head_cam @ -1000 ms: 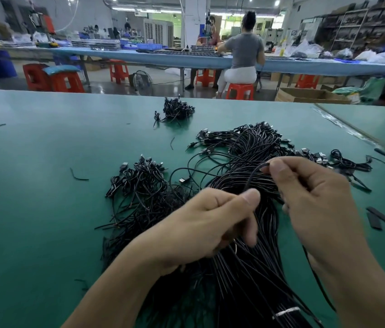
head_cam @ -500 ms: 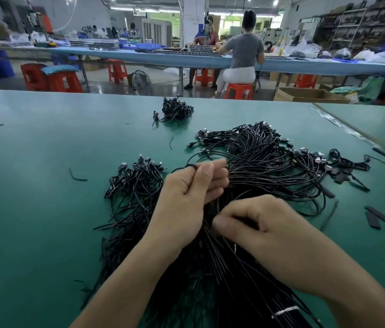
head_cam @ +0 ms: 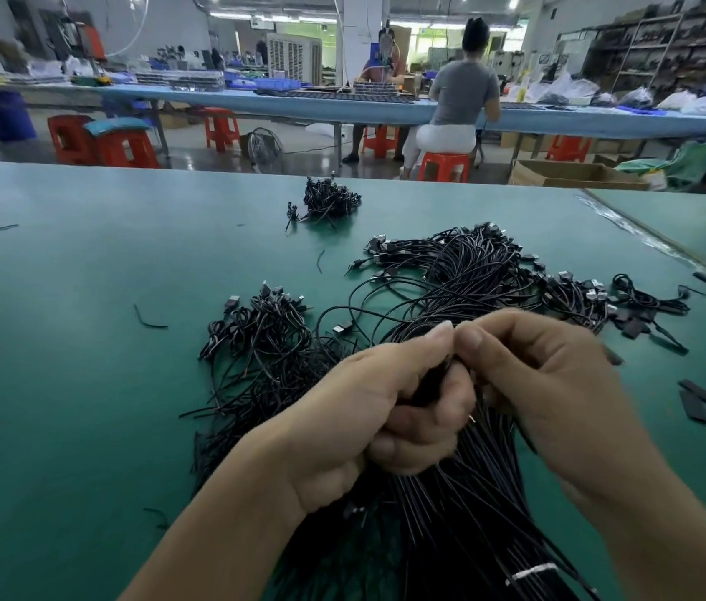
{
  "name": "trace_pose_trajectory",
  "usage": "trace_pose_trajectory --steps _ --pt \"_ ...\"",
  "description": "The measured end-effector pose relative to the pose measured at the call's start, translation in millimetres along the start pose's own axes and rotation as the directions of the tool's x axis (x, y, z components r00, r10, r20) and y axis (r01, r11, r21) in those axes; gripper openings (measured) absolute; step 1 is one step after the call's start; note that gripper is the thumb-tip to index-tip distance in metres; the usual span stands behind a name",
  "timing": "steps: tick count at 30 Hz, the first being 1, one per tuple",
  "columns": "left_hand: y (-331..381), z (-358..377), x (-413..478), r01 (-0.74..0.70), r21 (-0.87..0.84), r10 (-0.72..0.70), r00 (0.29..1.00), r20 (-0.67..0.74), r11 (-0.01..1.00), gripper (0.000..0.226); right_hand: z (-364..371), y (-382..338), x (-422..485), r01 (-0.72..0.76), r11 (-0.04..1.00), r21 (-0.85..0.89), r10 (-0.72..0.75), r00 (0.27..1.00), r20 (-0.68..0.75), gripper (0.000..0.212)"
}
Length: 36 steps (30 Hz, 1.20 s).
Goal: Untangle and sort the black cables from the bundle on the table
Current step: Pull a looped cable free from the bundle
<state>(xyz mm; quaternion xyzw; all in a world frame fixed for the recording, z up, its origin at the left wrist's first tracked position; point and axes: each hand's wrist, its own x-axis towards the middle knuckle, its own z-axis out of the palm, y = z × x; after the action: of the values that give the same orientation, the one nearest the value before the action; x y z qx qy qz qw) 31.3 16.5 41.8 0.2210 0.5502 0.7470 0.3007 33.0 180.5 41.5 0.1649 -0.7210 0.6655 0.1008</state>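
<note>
1. Since half a second ago the left hand (head_cam: pixel 385 409) has dropped from the loop it held up and the right hand (head_cam: pixel 555 383) has risen, so the two now meet thumb to thumb at the middle of the view.
2. Left hand: its fingers curl tightly round a thick bunch of strands from the bundle (head_cam: pixel 472 514).
3. Right hand: its fingers are curled too, and its thumb and forefinger pinch strands of the same bundle just beside the left thumb.
4. From the hands, the bundle runs towards 6 o'clock across the green table (head_cam: pixel 60 383), where a white tie (head_cam: pixel 531 573) wraps it.
5. At 12 to 1 o'clock from the hands, its loose ends (head_cam: pixel 472 262) fan out with their connectors lying on the table.
6. At 10 o'clock from the hands lies a separate heap (head_cam: pixel 264 331) of black cables, its near strands touching the bundle.
7. Well apart at 11 o'clock, near the far edge, sits a small clump (head_cam: pixel 329 199).
8. At 3 o'clock, flat black strips (head_cam: pixel 700 396) lie scattered.
9. Beyond the table, a person in a grey top (head_cam: pixel 464 93) sits on a red stool (head_cam: pixel 444 167) at a long bench.
</note>
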Motion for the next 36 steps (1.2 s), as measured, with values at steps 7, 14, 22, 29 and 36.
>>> trace_pose_trajectory --steps 7,14,22,29,36 --pt "3 -12 7 -0.341 -0.361 0.238 0.924 -0.299 0.868 0.041 7 7 -3 -0.154 0.885 -0.439 0.249 0.954 0.168 0.027" --pt "-19 -23 16 -0.269 0.244 0.362 0.739 -0.568 0.932 0.032 9 -7 -6 0.051 0.821 -0.569 0.102 0.967 0.234 0.021" --pt "-7 -8 2 0.100 0.239 -0.032 0.961 -0.273 0.966 0.059 3 0 -2 0.091 0.963 -0.253 -0.082 0.996 0.046 0.017" --pt "10 -14 -2 -0.094 -0.458 0.040 0.991 -0.127 0.884 0.042 2 6 0 -0.071 0.940 -0.335 0.096 0.994 0.059 0.025" --pt "-2 -23 10 -0.434 -0.222 0.274 0.814 -0.512 0.873 0.037 13 -4 -9 0.030 0.827 -0.561 0.208 0.911 0.356 0.032"
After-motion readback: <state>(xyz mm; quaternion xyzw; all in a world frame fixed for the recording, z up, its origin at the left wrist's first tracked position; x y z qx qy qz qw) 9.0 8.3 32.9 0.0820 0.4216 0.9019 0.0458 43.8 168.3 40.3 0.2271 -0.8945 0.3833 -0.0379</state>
